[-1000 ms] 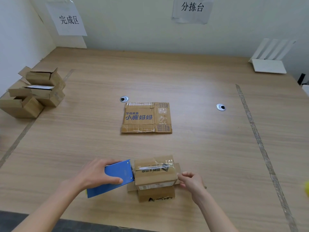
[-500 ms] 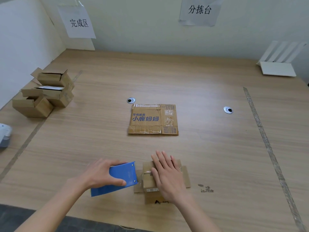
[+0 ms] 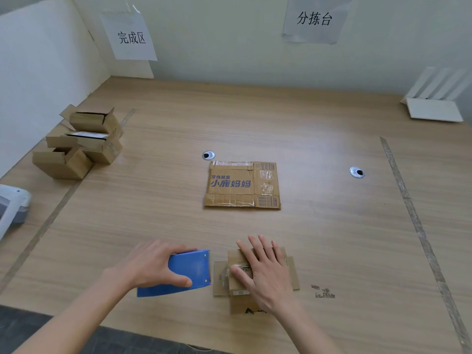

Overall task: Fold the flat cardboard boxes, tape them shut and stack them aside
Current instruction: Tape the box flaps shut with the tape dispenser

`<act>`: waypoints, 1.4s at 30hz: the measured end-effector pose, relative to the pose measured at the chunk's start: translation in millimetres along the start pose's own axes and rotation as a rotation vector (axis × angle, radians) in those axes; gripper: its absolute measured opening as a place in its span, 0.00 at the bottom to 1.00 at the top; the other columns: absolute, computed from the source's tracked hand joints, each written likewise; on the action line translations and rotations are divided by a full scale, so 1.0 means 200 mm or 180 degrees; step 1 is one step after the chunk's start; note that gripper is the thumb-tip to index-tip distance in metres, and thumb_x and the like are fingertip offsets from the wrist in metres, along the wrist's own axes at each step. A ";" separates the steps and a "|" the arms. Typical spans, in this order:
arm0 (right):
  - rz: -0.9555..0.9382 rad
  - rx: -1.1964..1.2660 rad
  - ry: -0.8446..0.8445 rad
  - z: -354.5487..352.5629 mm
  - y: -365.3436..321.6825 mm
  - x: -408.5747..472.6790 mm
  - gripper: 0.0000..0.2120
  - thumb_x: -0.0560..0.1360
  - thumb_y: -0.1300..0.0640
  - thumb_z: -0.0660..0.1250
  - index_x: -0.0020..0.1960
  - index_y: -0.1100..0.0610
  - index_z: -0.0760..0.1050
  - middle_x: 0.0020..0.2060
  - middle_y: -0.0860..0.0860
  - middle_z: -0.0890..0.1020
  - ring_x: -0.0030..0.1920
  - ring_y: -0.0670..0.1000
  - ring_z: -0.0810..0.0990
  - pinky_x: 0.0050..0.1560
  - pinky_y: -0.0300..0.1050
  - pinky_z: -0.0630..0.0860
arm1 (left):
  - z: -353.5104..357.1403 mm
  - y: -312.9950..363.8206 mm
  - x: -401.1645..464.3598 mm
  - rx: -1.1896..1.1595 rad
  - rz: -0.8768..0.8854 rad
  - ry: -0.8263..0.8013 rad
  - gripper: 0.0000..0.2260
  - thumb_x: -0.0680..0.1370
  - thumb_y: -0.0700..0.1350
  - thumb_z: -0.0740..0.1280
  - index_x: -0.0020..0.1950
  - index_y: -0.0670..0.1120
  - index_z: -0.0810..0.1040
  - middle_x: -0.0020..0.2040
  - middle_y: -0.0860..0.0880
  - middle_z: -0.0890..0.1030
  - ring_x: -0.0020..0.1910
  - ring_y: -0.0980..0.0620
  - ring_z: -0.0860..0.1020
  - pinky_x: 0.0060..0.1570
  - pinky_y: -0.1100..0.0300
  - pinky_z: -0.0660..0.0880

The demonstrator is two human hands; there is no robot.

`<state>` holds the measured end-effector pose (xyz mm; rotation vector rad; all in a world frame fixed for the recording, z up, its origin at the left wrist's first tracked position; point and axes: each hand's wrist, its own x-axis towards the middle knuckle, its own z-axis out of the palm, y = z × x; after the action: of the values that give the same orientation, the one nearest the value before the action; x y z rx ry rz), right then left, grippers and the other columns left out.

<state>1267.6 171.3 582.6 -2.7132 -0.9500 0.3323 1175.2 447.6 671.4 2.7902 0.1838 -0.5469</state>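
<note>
Pale walls meet in the upper left corner of the frame, and a wide wood-grain table (image 3: pixel 319 226) fills nearly everything below them. Two paper signs hang on the far wall, one (image 3: pixel 131 37) at upper left and one (image 3: pixel 314 19) at upper right, each printed with Chinese characters. Strips of worn tape run along the tabletop: one (image 3: pixel 419 226) down the right side and another (image 3: pixel 51 213) slanting down the left. Two round metal grommets sit in the middle band, one (image 3: pixel 208 155) left of centre and one (image 3: pixel 356 172) toward the right. Between them a flat cardboard box (image 3: pixel 241 185) with blue print lies unfolded at centre frame, well apart from both hands. At the left edge, near the wall, a stack of folded boxes (image 3: pixel 81 144) stands with some flaps open, and a white device (image 3: pixel 12 208) pokes in below it. A white rack-like object (image 3: pixel 434 103) rests at the upper right corner. At lower centre, close to the table's near edge, the right hand (image 3: pixel 265 274) presses flat on a small cardboard box (image 3: pixel 242 300), fingers straight and slightly spread over its top, with side flaps sticking out left and right. Just beside it, the left hand (image 3: pixel 153 267) grips a blue tape dispenser (image 3: pixel 189 269), thumb curled across its face. Bare tabletop stretches wide between the hands and the flat box, and out to the right tape strip, apart from a small dark mark (image 3: pixel 323 292).
</note>
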 end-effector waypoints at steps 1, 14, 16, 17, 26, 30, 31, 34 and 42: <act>-0.0006 -0.0022 0.0017 0.00 0.00 0.00 0.35 0.78 0.26 0.37 0.81 0.37 0.51 0.82 0.44 0.54 0.83 0.49 0.45 0.79 0.51 0.36 | -0.01 -0.01 0.00 0.0100 -0.0041 0.0010 0.34 0.61 0.75 0.66 0.65 0.78 0.62 0.42 0.72 0.76 0.40 0.69 0.74 0.36 0.67 0.67; 0.0334 0.0137 0.0182 -0.02 -0.05 0.03 0.31 0.75 0.23 0.43 0.71 0.35 0.63 0.73 0.38 0.66 0.80 0.46 0.52 0.80 0.51 0.38 | -0.01 0.02 0.13 0.0406 -0.0144 -0.0366 0.33 0.61 0.74 0.65 0.65 0.69 0.72 0.48 0.62 0.79 0.45 0.57 0.76 0.40 0.59 0.71; 0.0323 0.0088 0.0204 -0.01 -0.05 0.02 0.31 0.75 0.23 0.43 0.71 0.35 0.63 0.73 0.38 0.66 0.80 0.47 0.53 0.80 0.51 0.39 | 0.02 0.03 0.14 0.0407 -0.0179 -0.0437 0.32 0.61 0.74 0.65 0.64 0.68 0.73 0.47 0.61 0.80 0.44 0.56 0.76 0.39 0.59 0.70; 0.0317 0.0076 0.0235 0.00 -0.05 0.02 0.30 0.75 0.23 0.44 0.71 0.35 0.63 0.73 0.38 0.66 0.80 0.47 0.53 0.80 0.52 0.40 | 0.03 0.03 0.15 0.0439 -0.0186 -0.0468 0.32 0.61 0.74 0.65 0.64 0.67 0.74 0.47 0.60 0.80 0.44 0.56 0.77 0.39 0.59 0.71; 0.0312 0.0070 0.0242 0.01 -0.04 0.00 0.30 0.76 0.23 0.44 0.71 0.34 0.63 0.73 0.39 0.66 0.80 0.48 0.54 0.80 0.53 0.41 | 0.20 0.12 0.25 0.1520 -0.0231 -0.0457 0.27 0.66 0.68 0.68 0.58 0.55 0.80 0.53 0.50 0.83 0.52 0.46 0.81 0.42 0.55 0.69; 0.0301 -0.0070 0.0117 0.01 -0.04 0.02 0.31 0.76 0.23 0.41 0.73 0.35 0.61 0.74 0.40 0.65 0.81 0.48 0.53 0.80 0.54 0.41 | 0.13 -0.03 0.20 0.0655 -0.0471 -0.0115 0.35 0.63 0.74 0.62 0.68 0.66 0.74 0.54 0.54 0.84 0.53 0.50 0.80 0.41 0.57 0.69; 0.0277 -0.0090 0.0094 0.01 -0.04 0.02 0.32 0.76 0.24 0.41 0.73 0.35 0.60 0.75 0.40 0.64 0.81 0.48 0.52 0.80 0.54 0.41 | 0.10 -0.05 0.18 0.0498 -0.0476 -0.0021 0.34 0.62 0.74 0.62 0.68 0.68 0.73 0.50 0.56 0.84 0.49 0.52 0.80 0.40 0.58 0.69; 0.0292 -0.0002 -0.0020 -0.02 -0.03 0.02 0.34 0.75 0.24 0.39 0.76 0.35 0.57 0.76 0.39 0.61 0.81 0.47 0.49 0.80 0.53 0.37 | 0.05 -0.06 0.13 0.0232 -0.0338 0.0249 0.33 0.62 0.73 0.63 0.68 0.73 0.69 0.42 0.63 0.81 0.40 0.58 0.76 0.37 0.61 0.71; 0.0244 0.1462 0.0064 -0.22 -0.10 0.06 0.31 0.81 0.32 0.52 0.81 0.43 0.59 0.79 0.38 0.60 0.79 0.38 0.53 0.82 0.47 0.48 | -0.12 -0.05 -0.02 -0.0046 0.0191 0.0776 0.33 0.63 0.73 0.67 0.68 0.72 0.70 0.41 0.70 0.80 0.36 0.67 0.74 0.44 0.71 0.66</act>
<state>1278.9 187.0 627.3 -2.3285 -0.6653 0.4717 1177.9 464.0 692.2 2.8310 0.1535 -0.1893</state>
